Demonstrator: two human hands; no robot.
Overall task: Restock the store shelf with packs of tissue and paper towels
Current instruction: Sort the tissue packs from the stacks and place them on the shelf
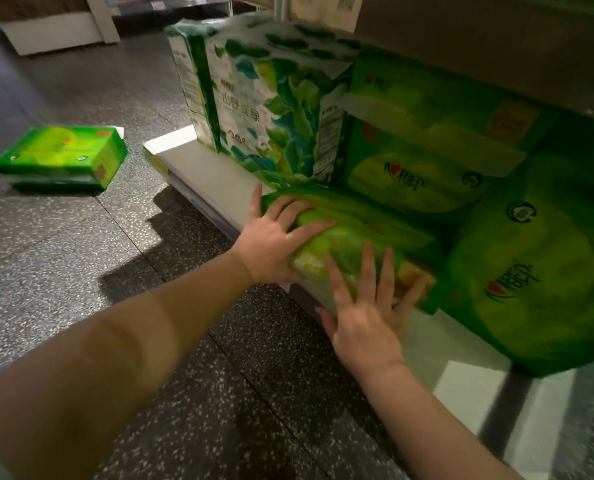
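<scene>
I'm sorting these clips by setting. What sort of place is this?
Most likely a shop aisle: a low shelf stacked with wrapped green tissue packs, one more pack on the speckled floor, and both hands pushing a pack in.

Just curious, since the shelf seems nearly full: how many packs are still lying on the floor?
1. A single green pack lies flat on the dark speckled floor, left of the shelf and away from both hands. Others may lie outside the view.
</scene>
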